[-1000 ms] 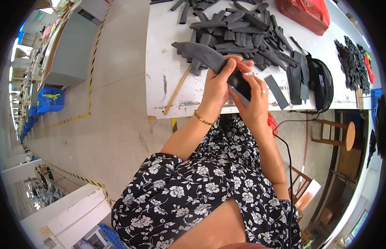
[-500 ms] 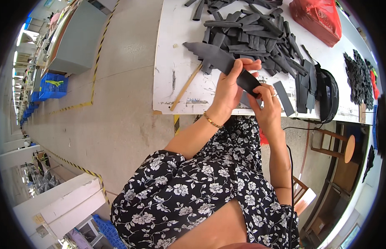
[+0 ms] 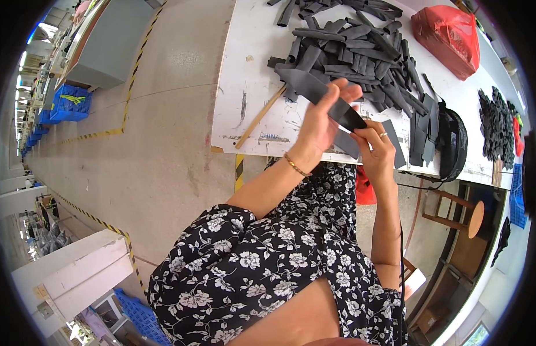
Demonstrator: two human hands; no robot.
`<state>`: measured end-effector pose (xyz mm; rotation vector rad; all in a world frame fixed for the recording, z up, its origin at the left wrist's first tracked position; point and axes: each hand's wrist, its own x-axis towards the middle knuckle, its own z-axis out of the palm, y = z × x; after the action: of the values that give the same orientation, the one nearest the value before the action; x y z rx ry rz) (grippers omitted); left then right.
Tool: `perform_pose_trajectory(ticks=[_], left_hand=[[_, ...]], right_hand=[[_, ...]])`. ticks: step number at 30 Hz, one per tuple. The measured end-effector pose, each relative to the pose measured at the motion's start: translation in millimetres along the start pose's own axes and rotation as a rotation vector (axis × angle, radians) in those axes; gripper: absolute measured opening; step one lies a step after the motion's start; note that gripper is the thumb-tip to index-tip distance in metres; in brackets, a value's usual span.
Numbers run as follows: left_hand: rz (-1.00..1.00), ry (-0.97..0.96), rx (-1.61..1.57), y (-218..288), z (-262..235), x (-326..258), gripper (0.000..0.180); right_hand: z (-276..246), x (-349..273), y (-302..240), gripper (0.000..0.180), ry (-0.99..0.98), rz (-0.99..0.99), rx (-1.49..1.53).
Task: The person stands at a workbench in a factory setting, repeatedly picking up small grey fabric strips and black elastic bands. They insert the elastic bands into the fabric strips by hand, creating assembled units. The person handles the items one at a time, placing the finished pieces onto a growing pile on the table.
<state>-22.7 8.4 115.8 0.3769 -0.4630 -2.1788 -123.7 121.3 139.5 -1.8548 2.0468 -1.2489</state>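
A long dark grey strip of thin, flexible material [image 3: 305, 82] slants above the near edge of the table. My left hand [image 3: 323, 118] has the thumb lying across the strip's middle, with the fingers behind it. At the strip's near end, my right hand [image 3: 376, 149] pinches it between thumb and fingertips. Another flat grey strip [image 3: 346, 143] lies on the table below my hands, partly hidden. A further flat piece [image 3: 395, 138] sits just beyond my right hand. Past the strip rises a pile of rolled dark grey pieces [image 3: 360, 55].
The white table [image 3: 239, 115] carries a wooden stick [image 3: 259, 117] at left. To the right are stacked flat grey strips [image 3: 422, 135], a black mesh-covered item [image 3: 454, 138], a red plastic bag [image 3: 446, 40] and a second dark pile [image 3: 497, 127]. A wooden stool [image 3: 475, 219] stands lower right.
The strip's far end has drawn back toward the right, and my right hand has shifted slightly right and nearer. The whole view has moved a little.
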Motion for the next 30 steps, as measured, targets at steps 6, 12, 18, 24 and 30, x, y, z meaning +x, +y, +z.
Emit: perform_pose_trajectory(ticks=[6,12,18,24,30], left_hand=[[0.093,-0.087,-0.078,4,9,2,0.034],[0.003,-0.019,-0.096,-3,15,-15,0.034],[0.037,-0.073,-0.096,-5,11,-12,0.032],[0.043,-0.051,-0.099,-2,15,-15,0.033],[0.057,-0.038,-0.133,-6,12,-14,0.034]], right_hand=[[-4,11,-8,0.012,0.033,-0.083,-0.034],[0,16,-10,0.012,0.028,-0.109,-0.028],[3,19,-12,0.013,0.026,-0.069,0.005],[7,23,-9,0.014,0.021,-0.073,0.023],[11,23,-6,0.014,0.007,-0.065,0.021]])
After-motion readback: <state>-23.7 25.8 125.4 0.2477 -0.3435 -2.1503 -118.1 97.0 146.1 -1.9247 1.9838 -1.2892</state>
